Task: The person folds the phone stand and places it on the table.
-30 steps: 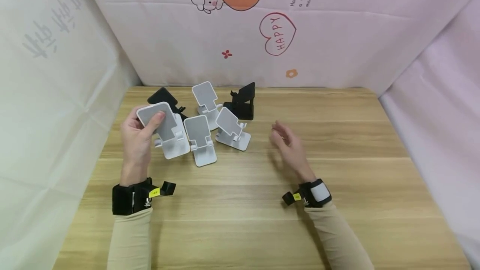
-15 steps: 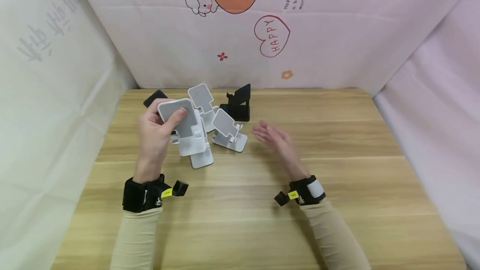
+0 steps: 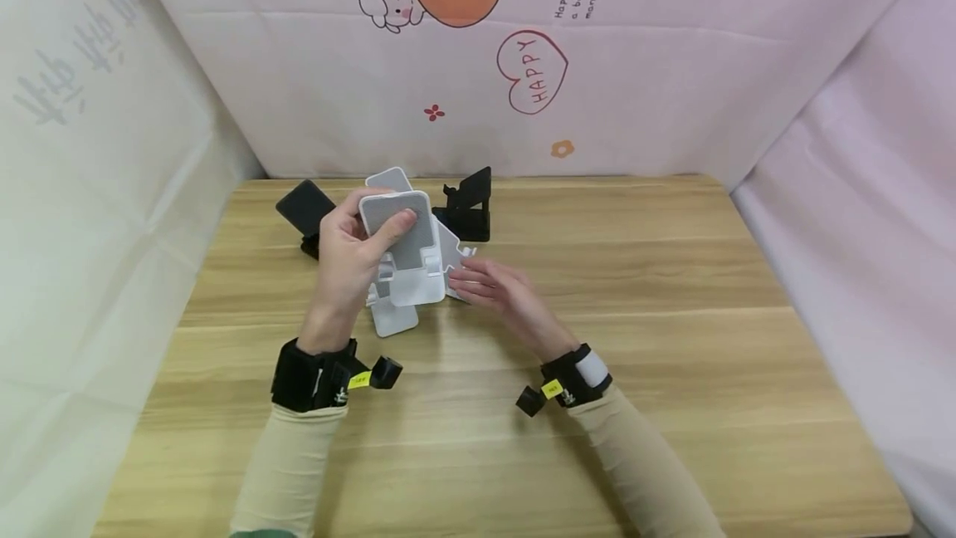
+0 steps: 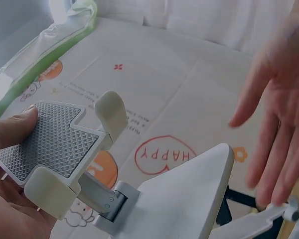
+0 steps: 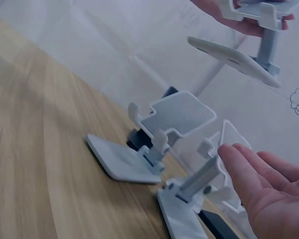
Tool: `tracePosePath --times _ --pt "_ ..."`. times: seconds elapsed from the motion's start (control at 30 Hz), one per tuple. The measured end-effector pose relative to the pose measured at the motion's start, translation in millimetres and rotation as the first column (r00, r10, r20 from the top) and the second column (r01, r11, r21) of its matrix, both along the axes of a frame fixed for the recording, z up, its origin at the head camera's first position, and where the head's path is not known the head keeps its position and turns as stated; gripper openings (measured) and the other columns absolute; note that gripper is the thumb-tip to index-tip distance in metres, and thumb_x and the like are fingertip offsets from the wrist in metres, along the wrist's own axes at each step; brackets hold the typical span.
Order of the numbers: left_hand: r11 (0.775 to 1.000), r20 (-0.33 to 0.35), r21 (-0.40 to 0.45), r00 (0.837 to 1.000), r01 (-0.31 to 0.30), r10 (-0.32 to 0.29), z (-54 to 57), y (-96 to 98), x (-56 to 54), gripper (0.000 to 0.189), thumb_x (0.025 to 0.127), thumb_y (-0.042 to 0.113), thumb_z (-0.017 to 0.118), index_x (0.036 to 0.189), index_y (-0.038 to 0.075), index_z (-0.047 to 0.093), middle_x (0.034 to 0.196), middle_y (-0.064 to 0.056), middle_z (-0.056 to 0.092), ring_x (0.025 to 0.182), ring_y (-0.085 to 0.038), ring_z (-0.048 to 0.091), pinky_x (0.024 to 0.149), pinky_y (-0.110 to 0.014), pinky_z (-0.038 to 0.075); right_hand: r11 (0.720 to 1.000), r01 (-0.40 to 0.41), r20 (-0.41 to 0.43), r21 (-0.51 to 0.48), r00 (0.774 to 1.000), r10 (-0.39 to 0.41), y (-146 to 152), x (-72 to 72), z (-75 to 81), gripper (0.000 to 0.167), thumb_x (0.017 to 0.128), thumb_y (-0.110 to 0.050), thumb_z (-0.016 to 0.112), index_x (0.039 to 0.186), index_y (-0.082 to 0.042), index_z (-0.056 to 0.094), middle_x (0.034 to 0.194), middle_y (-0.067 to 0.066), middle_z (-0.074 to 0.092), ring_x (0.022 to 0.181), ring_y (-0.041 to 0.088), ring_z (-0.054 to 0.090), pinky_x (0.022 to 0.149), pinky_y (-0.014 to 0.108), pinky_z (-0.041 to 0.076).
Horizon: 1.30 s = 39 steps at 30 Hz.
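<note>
My left hand grips a white phone stand by its grey-padded upper plate, thumb on the pad. The right wrist view shows this held stand raised above the others, its flat base downward. My right hand has its fingers stretched out, fingertips right at another white phone stand that rests on the table. A third white stand lies partly hidden below the held one in the head view, and only the top of a further white stand shows behind.
On the wooden table, a black phone stand stands at the back left and another black one behind the held stand. A printed cloth hangs at the table's back edge, with white cloth along the left.
My left hand has carried the white phone stand rightward over the others, uncovering the left black stand. My right hand has moved left to another white stand, its fingers straightening.
</note>
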<state>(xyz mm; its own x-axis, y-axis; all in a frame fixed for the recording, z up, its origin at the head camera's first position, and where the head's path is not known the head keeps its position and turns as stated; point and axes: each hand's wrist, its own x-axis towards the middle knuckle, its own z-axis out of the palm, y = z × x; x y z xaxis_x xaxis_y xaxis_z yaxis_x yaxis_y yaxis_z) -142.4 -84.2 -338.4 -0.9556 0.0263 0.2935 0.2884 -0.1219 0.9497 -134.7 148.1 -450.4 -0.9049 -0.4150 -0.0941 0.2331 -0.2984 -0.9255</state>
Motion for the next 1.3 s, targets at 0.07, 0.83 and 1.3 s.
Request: tracePosePath --times 0.07,0.83,1.3 --pt "1.0 0.003 -0.017 1.0 0.017 -0.017 -0.5 4.2 -1.3 0.02 0.093 0.0 0.073 0.111 0.007 0.068 0.105 0.003 0.071 0.101 -0.017 0.068 0.086 -0.029 0.061 1.0 -0.014 0.023 -0.008 1.0 0.014 -6 -1.1 1.7 0.056 0.113 -0.029 0.037 0.153 0.01 0.037 0.151 0.035 0.045 0.128 0.03 0.062 0.113 0.047 0.045" --pt "0.986 0.073 -0.068 0.986 0.154 -0.149 -16.4 29.1 -11.8 0.027 0.094 0.006 0.074 0.118 -0.001 0.066 0.111 -0.009 0.073 0.101 -0.017 0.07 0.092 -0.034 0.058 0.996 -0.002 0.144 -0.093 0.989 0.016 -13 -10.1 12.3 0.035 0.11 -0.01 0.042 0.14 0.004 0.053 0.107 0.006 0.071 0.086 0.017 0.072 0.07 0.023 0.061" --pt "0.948 0.087 -0.188 0.966 0.257 -0.244 -19.3 25.5 -17.2 0.041 0.092 0.01 0.077 0.131 0.005 0.066 0.122 -0.011 0.07 0.115 -0.019 0.062 0.104 -0.043 0.045 0.998 0.027 0.09 -0.065 0.996 -0.021 -6 -12.7 11.4 0.027 0.109 -0.006 0.04 0.121 -0.005 0.064 0.103 0.004 0.073 0.084 0.014 0.072 0.069 0.023 0.061"
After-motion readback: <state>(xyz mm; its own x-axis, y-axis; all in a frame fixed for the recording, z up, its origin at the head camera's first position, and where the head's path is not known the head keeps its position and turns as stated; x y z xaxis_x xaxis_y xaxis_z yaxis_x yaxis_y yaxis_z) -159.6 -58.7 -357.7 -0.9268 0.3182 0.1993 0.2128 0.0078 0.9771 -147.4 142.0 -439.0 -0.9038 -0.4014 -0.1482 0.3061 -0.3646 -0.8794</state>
